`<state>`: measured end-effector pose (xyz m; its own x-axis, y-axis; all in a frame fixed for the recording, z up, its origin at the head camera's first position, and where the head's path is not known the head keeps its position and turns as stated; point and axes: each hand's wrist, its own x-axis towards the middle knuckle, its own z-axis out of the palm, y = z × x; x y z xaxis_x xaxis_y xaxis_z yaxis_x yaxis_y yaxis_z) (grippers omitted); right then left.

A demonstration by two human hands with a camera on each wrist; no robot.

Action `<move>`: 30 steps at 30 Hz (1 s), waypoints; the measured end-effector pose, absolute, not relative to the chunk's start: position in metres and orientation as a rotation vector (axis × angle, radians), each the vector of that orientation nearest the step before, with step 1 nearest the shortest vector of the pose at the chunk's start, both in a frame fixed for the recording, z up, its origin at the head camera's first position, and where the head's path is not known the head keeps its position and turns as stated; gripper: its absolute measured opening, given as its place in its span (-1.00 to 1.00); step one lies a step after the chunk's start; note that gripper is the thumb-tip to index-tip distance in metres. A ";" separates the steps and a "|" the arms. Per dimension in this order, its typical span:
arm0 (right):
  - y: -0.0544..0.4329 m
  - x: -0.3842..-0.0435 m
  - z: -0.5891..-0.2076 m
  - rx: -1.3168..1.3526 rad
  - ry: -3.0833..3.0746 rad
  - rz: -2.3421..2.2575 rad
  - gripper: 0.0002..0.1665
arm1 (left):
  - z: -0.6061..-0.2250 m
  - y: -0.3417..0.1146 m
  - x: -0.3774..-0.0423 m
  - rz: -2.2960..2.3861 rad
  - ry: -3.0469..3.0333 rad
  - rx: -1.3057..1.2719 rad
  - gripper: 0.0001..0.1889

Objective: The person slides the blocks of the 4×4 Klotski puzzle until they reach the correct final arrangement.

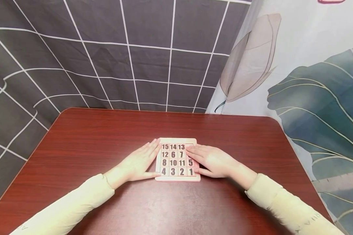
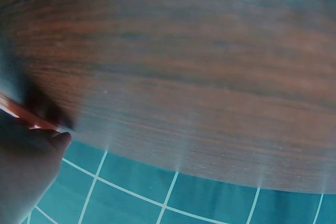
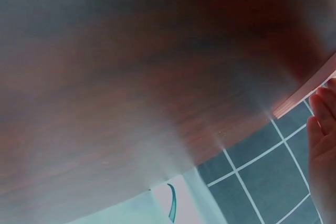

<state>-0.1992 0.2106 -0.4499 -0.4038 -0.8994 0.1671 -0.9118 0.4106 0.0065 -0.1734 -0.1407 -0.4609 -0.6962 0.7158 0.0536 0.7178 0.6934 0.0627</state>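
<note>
A pale sliding number puzzle [image 1: 177, 179] lies flat on the dark red wooden table, its black-numbered tiles in a square frame. The top row reads 15, 14, 13, with a bare slot at the right end. My left hand [image 1: 139, 163] rests beside the puzzle, straight fingers along its left edge and thumb at the lower left corner. From the right, my right hand [image 1: 216, 160] lays its extended fingertips over the right end of the second row, hiding what is there. Its thumb touches the right edge near tile 1. Both wrist views show only the board's edge.
The wooden table [image 1: 111, 130] has rounded far corners. Behind it hangs a dark grey cloth [image 1: 150, 62] with a white grid. A white curtain [image 1: 297, 42] with large leaf prints hangs at the right, by the table's edge.
</note>
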 end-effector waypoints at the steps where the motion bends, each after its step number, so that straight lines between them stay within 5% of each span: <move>1: 0.212 -0.197 -0.450 1.629 -2.503 0.126 -0.26 | -0.461 -0.141 -0.173 -0.123 -2.868 -1.214 0.11; 30: 0.212 -0.213 -0.449 1.600 -2.503 0.089 -0.27 | -0.461 -0.141 -0.173 -0.143 -2.871 -1.212 0.12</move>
